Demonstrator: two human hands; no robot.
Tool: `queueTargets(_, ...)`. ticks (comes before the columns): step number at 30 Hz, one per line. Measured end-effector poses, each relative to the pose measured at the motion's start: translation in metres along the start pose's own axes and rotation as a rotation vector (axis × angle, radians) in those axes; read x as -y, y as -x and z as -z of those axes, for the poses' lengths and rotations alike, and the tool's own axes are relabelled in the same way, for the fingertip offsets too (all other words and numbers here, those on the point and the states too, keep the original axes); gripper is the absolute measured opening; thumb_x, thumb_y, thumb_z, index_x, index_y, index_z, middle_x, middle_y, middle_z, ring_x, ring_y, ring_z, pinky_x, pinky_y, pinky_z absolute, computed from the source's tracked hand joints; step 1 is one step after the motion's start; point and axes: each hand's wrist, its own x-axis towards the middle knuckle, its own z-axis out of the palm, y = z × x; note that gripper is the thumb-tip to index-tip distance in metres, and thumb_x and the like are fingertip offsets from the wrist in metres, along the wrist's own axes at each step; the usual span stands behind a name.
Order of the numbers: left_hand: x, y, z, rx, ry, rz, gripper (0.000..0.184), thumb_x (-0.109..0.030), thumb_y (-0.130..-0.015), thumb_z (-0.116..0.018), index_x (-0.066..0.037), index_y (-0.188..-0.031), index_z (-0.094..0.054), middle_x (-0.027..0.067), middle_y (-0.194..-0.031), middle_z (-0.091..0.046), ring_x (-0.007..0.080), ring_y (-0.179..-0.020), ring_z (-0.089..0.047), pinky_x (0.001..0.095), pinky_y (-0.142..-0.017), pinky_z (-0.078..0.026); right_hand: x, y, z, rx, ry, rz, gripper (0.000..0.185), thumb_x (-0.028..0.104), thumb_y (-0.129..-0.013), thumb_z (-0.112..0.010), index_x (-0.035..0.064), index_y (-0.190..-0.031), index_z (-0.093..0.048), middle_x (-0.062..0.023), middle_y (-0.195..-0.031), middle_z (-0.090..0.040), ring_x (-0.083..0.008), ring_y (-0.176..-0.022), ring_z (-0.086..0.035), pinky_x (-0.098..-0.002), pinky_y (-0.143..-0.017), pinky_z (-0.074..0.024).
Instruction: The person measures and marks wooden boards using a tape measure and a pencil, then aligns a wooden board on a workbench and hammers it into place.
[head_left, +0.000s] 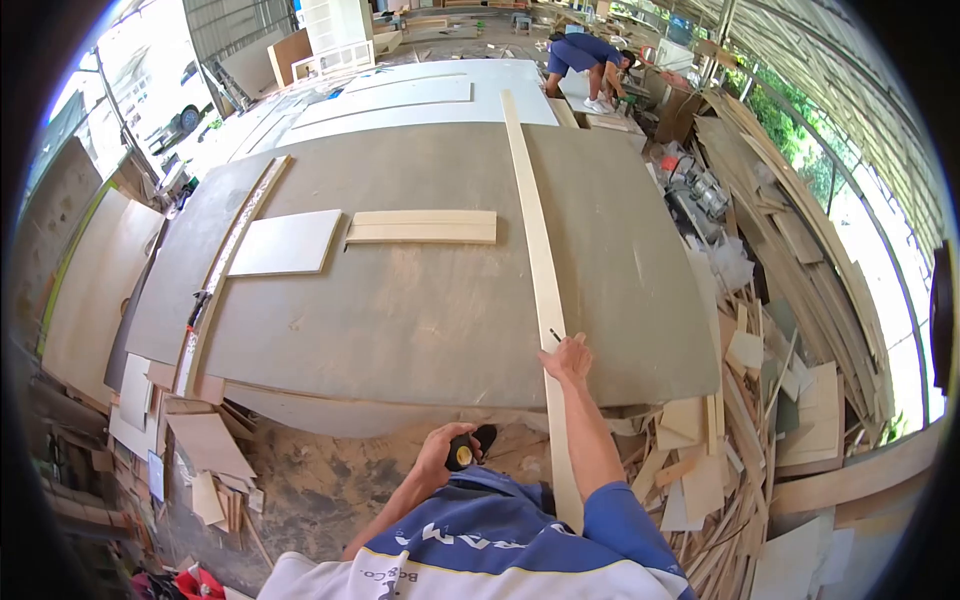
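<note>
My left hand (pixel 434 452), held low in front of my body, is closed around a black and yellow tape measure (pixel 461 454). Out over the front part of the large brown panel (pixel 420 340), my right hand (pixel 570 360) grips a dark, thin pencil or pen (pixel 555 335); which of the two I cannot tell. The same hand rests against a long, pale wooden strip (pixel 530 215). That strip runs from beside my body across the panel to the white panels behind. A short wooden piece (pixel 421 226) and a white board (pixel 285 243) lie on the brown panel.
Another long strip (pixel 222 265) lies at the panel's left, with a red and black tool (pixel 196 312) on it. Wood offcuts (pixel 690 450) crowd the right floor; more scraps (pixel 210 450) lie left. A person (pixel 585 55) bends over beyond the white panels (pixel 420 95).
</note>
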Motion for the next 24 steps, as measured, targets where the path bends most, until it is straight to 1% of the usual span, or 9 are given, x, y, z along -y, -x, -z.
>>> queueTargets(3, -0.023, -0.046, -0.018, 0.006, 0.082, 0.012, 0.025, -0.021, -0.091, -0.054, 0.002, -0.100, -0.058, 0.0159, -0.083, -0.063, 0.0268, -0.072, -0.063, 0.0381, -0.063, -0.054, 0.007, -0.045, -0.017, -0.065, -0.027, -0.012, 0.049, 0.044, -0.074, -0.076, 0.0005, -0.095, -0.067, -0.0177, -0.108, -0.056, -0.0337, -0.094, -0.064, -0.0439, -0.078, -0.0525)
queueTargets(5, -0.035, -0.076, -0.029, -0.034, 0.241, 0.097, 0.026, -0.021, -0.094, -0.048, 0.004, -0.100, -0.055, 0.0175, -0.086, -0.062, 0.0292, -0.078, -0.064, 0.0422, -0.070, -0.056, 0.006, -0.062, -0.034, -0.352, -0.177, 0.095, 0.040, 0.038, -0.078, -0.074, 0.0019, -0.093, -0.066, -0.0152, -0.104, -0.058, -0.0316, -0.090, -0.064, -0.0445, -0.075, -0.0514)
queueTargets(8, -0.051, -0.104, -0.047, 0.041, 0.145, 0.060, 0.024, -0.019, -0.095, -0.047, 0.004, -0.099, -0.054, 0.0153, -0.085, -0.061, 0.0293, -0.078, -0.064, 0.0425, -0.071, -0.056, 0.014, -0.048, -0.025, -0.426, -0.328, 0.197, 0.031, 0.033, -0.080, -0.072, 0.0035, -0.090, -0.065, -0.0128, -0.094, -0.060, -0.0287, -0.083, -0.064, -0.0421, -0.072, -0.0501)
queueTargets(12, -0.057, -0.127, -0.077, 0.001, 0.129, 0.064, 0.023, -0.020, -0.098, -0.044, 0.000, -0.099, -0.054, 0.0134, -0.085, -0.061, 0.0270, -0.072, -0.063, 0.0406, -0.069, -0.055, 0.031, 0.033, -0.008, -0.195, -0.919, 0.277, 0.026, 0.027, -0.080, -0.073, 0.0054, -0.093, -0.067, -0.0123, -0.087, -0.065, -0.0247, -0.079, -0.063, -0.0362, -0.068, -0.0496)
queueTargets(15, -0.055, -0.141, -0.088, 0.098, 0.099, 0.059, 0.018, -0.019, -0.100, -0.047, -0.003, -0.098, -0.053, 0.0105, -0.086, -0.061, 0.0239, -0.071, -0.063, 0.0381, -0.065, -0.055, 0.036, 0.081, 0.003, -0.138, -0.884, 0.250, 0.029, 0.023, -0.079, -0.074, 0.0066, -0.101, -0.065, -0.0116, -0.093, -0.066, -0.0274, -0.083, -0.065, -0.0373, -0.069, -0.0509)
queueTargets(17, -0.051, -0.147, -0.089, 0.155, -0.062, 0.088, 0.013, -0.018, -0.099, -0.052, -0.005, -0.100, -0.051, 0.0085, -0.087, -0.060, 0.0214, -0.072, -0.062, 0.0348, -0.062, -0.054, 0.035, 0.093, 0.002, -0.255, -0.616, 0.174, 0.034, 0.020, -0.079, -0.074, 0.0081, -0.109, -0.061, -0.0123, -0.095, -0.067, -0.0301, -0.089, -0.066, -0.0389, -0.071, -0.0517)
queueTargets(18, -0.048, -0.150, -0.087, 0.160, -0.071, 0.105, 0.013, -0.018, -0.099, -0.052, -0.005, -0.100, -0.051, 0.0085, -0.087, -0.060, 0.0214, -0.072, -0.062, 0.0348, -0.062, -0.054, 0.033, 0.096, 0.005, -0.258, -0.613, 0.154, 0.034, 0.020, -0.079, -0.074, 0.0081, -0.109, -0.061, -0.0123, -0.095, -0.067, -0.0301, -0.089, -0.066, -0.0389, -0.071, -0.0517)
queueTargets(20, -0.042, -0.158, -0.086, 0.298, -0.089, 0.215, 0.014, -0.017, -0.097, -0.057, -0.007, -0.103, -0.051, 0.0090, -0.092, -0.062, 0.0234, -0.079, -0.063, 0.0371, -0.071, -0.055, 0.022, 0.096, 0.016, -0.149, -0.598, 0.122, 0.041, 0.018, -0.078, -0.074, 0.0089, -0.115, -0.058, -0.0136, -0.100, -0.066, -0.0316, -0.094, -0.066, -0.0403, -0.073, -0.0519)
queueTargets(24, -0.034, -0.174, -0.087, 0.449, -0.307, 0.392, 0.024, -0.024, -0.096, -0.060, -0.002, -0.103, -0.053, 0.0086, -0.091, -0.061, 0.0208, -0.077, -0.063, 0.0348, -0.067, -0.055, 0.005, 0.108, 0.028, -0.161, -0.624, 0.210, 0.038, 0.027, -0.081, -0.073, 0.0091, -0.110, -0.057, -0.0112, -0.103, -0.065, -0.0317, -0.093, -0.065, -0.0415, -0.072, -0.0507)
